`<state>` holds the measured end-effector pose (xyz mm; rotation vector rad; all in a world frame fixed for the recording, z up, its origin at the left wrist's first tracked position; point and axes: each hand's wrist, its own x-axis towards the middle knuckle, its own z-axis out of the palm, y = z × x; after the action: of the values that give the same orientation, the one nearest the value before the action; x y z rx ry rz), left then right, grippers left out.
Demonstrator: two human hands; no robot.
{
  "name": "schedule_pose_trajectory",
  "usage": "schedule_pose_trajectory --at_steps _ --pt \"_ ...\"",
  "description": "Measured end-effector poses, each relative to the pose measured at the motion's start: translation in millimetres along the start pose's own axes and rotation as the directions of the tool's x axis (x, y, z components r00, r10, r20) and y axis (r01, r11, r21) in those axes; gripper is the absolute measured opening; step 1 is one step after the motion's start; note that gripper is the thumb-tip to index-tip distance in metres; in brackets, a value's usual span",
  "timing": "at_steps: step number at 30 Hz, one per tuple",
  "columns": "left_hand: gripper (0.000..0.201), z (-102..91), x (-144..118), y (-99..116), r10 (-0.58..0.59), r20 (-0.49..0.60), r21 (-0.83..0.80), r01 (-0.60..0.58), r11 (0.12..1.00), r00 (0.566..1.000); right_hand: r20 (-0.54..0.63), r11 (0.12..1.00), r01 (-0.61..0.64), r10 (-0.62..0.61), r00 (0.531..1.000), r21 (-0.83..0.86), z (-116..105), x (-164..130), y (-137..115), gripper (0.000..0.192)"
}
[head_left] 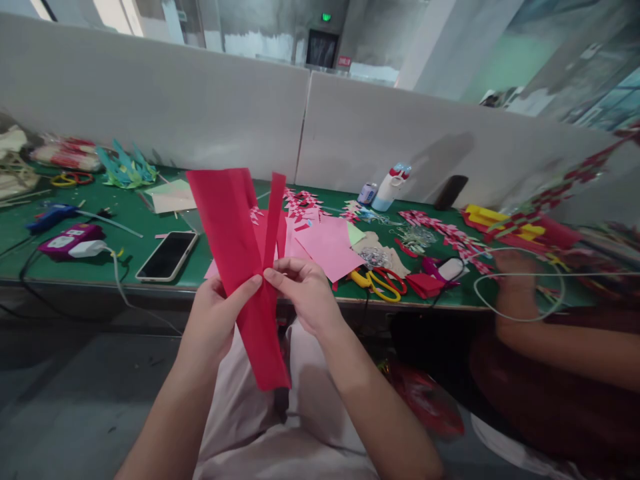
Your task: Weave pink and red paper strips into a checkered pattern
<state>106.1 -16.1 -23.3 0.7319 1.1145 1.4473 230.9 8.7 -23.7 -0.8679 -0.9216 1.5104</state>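
red paper pinched between both hands above the lap

the red paper sheet [239,267] stands nearly upright in front of the green table [125,220], just short of its near edge and over the person's lap. the left hand [215,320] is closed on it, thumb laid across the front and fingers behind, which keeps the wide part flat and steady. the right hand [303,293] pinches the sheet from the other side, fingertips meeting the left thumb at the point where a narrow strip [274,213] splits away from the main piece. holding right at the split likely keeps the parting line under control, and lifting the paper off the table leaves both sides free to grip.

on the table, just beyond the red sheet, lie pink paper sheets [327,250]. left of the red sheet rests a phone [167,255], face up, and further left a blue glue gun [50,217]. right of the pink sheets sit yellow-handled scissors [373,281], within easy reach of the right hand. further back stands a white bottle [390,190].

at the far right of the table another person's hand [510,267] rests among white cord, well apart from the red sheet.
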Motion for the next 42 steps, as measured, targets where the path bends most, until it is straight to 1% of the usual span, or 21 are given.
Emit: schedule_pose_trajectory --at_steps 3,7,11,18,20,23,25,31,35,37,40,42 --pt "0.032 1.9 -4 4 -0.027 0.004 -0.023 0.027 0.999 1.000 0.031 1.000 0.004 -0.004 1.000 0.000 -1 -2 -2 0.028" --pt "0.031 5.9 -8 8 -0.014 -0.035 -0.053 0.012 0.999 0.999 0.077 1.000 0.004 -0.005 0.997 0.012 -2 -3 -3 0.026" --pt "0.029 9.0 -11 8 -0.011 -0.059 -0.095 0.005 0.995 0.998 0.068 0.999 0.034 -0.036 0.997 0.043 -1 -4 -2 0.025" --pt "0.029 9.4 -11 5 0.006 -0.052 -0.141 -0.014 0.990 0.999 0.022 0.991 0.070 -0.073 0.997 0.117 4 -5 3 0.025" --pt "0.028 9.2 -11 5 -0.001 -0.048 -0.143 -0.006 0.990 0.999 0.029 0.991 0.057 -0.061 0.998 0.123 3 -5 2 0.025" --pt "0.029 8.2 -10 6 -0.005 -0.039 -0.139 0.000 0.990 0.999 0.077 0.995 -0.004 -0.004 0.997 0.099 0 -6 -1 0.027" --pt "0.031 7.1 -9 6 -0.002 -0.030 -0.130 -0.002 0.991 1.000 0.095 0.996 -0.022 0.014 0.995 0.086 -2 -6 -2 0.027" --pt "0.034 5.3 -9 7 -0.009 -0.032 -0.116 0.005 0.993 0.999 0.064 0.991 0.012 -0.021 0.998 0.136 0 -5 2 0.024" --pt "0.034 6.4 -9 8 -0.018 -0.032 -0.119 0.014 0.993 0.999 0.064 0.987 0.034 -0.045 0.997 0.160 1 -4 3 0.026" --pt "0.035 6.9 -9 8 -0.019 -0.036 -0.121 0.015 0.993 0.999 0.075 0.988 0.011 -0.022 0.997 0.154 0 -4 3 0.028" --pt "0.035 6.9 -7 8 -0.021 -0.035 -0.122 0.016 0.992 0.999 0.116 0.991 -0.057 0.043 0.992 0.123 -2 -5 1 0.028" --pt "0.036 6.0 -6 8 -0.026 -0.027 -0.125 0.022 0.992 0.999 0.128 0.990 -0.076 0.061 0.990 0.116 -3 -6 1 0.028"
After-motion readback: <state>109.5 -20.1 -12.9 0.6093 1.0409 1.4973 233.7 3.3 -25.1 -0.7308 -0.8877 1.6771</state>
